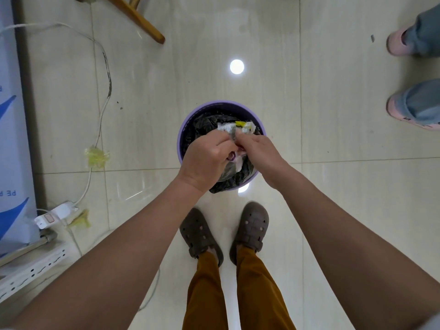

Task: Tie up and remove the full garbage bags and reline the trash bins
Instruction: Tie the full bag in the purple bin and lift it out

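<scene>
A round purple trash bin (188,120) stands on the tiled floor just beyond my feet. It is lined with a black garbage bag (204,125) whose edge spills over the near rim. Crumpled white and yellow wrappers (238,127) lie on top of the bag's contents. Over the bin's middle, my left hand (204,158) and my right hand (258,148) meet, both with curled fingers pinching thin, translucent plastic between them. The hands hide what lies under them.
A white cable (102,108) taped to the floor runs to a power strip (54,214) at the left. A wooden chair leg (142,20) stands at the top. Another person's feet in pink slippers (404,110) are at the right. My own brown clogs (252,227) stand near the bin.
</scene>
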